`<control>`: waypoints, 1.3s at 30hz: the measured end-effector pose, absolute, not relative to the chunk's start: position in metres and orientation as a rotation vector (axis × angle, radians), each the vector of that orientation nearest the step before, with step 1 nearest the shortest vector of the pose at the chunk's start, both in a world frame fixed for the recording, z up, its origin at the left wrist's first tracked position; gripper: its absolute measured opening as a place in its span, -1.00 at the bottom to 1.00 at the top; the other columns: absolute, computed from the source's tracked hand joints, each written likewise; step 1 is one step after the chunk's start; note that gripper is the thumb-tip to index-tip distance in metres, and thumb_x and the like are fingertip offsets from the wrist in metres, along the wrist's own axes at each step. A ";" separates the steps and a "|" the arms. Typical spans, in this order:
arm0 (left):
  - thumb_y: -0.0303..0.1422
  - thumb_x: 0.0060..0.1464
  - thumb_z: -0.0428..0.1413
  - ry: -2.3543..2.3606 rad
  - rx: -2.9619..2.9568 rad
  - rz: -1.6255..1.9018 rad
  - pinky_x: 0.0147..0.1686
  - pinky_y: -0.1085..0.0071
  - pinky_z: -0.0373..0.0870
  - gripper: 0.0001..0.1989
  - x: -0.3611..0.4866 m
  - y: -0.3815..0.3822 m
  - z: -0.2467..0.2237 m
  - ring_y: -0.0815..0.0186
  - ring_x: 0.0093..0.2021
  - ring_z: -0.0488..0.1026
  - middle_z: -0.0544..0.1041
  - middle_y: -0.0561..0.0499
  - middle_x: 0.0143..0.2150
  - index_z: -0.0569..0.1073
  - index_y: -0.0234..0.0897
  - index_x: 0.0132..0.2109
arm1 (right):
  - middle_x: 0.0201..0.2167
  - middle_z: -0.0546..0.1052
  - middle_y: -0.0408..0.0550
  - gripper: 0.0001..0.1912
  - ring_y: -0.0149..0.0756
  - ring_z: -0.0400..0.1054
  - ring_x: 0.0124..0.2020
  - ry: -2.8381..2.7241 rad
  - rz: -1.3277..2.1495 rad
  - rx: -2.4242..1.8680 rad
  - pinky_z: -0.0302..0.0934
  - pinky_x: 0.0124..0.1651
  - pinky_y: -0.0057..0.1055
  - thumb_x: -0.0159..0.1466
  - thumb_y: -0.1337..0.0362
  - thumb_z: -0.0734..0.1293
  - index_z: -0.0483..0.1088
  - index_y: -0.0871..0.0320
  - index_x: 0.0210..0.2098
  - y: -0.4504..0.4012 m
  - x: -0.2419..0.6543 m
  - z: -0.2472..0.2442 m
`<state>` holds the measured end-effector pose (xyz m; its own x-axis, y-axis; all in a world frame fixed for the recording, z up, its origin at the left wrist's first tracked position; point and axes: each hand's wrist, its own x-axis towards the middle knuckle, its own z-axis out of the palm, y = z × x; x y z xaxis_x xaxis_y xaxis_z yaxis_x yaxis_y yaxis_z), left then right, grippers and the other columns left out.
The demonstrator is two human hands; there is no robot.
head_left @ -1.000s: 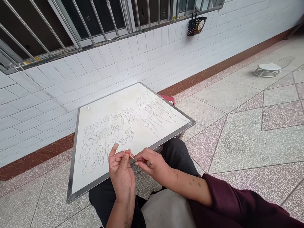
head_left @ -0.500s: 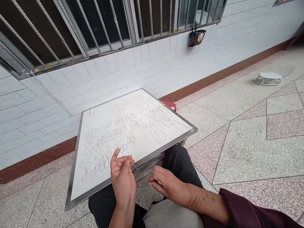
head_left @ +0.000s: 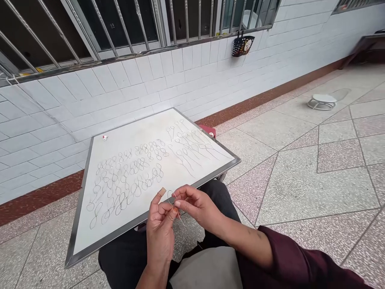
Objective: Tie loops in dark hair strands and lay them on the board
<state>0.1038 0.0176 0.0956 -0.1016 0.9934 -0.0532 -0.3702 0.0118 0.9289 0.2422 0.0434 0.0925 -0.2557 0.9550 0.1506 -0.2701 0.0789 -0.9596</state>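
A thin looped wire is pinched between the thumb and finger of my left hand, over the near edge of the board. Its loop stands above the fingertips and a loose end hangs below. My right hand touches it from the right, thumb and forefinger closed on the wire near the loop. A tan wrap covers my left index fingertip. Several figure-eight wire pieces lie in rows on the left of the white board. Single-looped wires with long straight tails lie on its right.
A small red and white object sits at the board's far left corner. Behind the board are a white tiled wall and a barred window. A patterned bag hangs there. A low white seat stands on the floor at right.
My right hand has come left and up to meet my left hand at the wire. The wire now shows a loop above the fingers. The view has shifted slightly to the right.
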 end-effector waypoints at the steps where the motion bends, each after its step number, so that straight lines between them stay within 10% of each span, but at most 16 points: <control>1: -0.31 -0.01 0.37 1.028 0.852 1.411 -0.15 0.39 0.40 -0.40 0.104 0.016 0.094 0.41 -0.42 0.38 0.42 0.18 -0.49 0.43 -0.12 0.19 | -0.38 0.42 -0.19 -0.68 -0.40 0.31 -0.40 -1.221 1.463 -0.769 0.26 -0.28 -0.40 0.25 0.01 0.43 0.41 0.09 -0.17 0.043 0.239 0.091; 39: -0.25 -0.14 0.43 1.164 0.602 1.336 -0.30 0.34 0.52 -0.53 0.097 0.001 0.066 0.22 -0.22 0.56 0.63 -0.07 -0.16 0.60 -0.16 -0.02 | -0.43 0.44 -0.24 -0.67 -0.43 0.40 -0.45 -1.038 1.532 -0.859 0.36 -0.32 -0.41 0.19 0.05 0.48 0.34 0.12 -0.33 0.039 0.236 0.067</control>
<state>0.0972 0.0013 0.0657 -0.1616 0.9414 -0.2961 -0.4225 0.2051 0.8828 0.2363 0.0394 0.0670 -0.1951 0.9808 -0.0055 -0.3590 -0.0767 -0.9302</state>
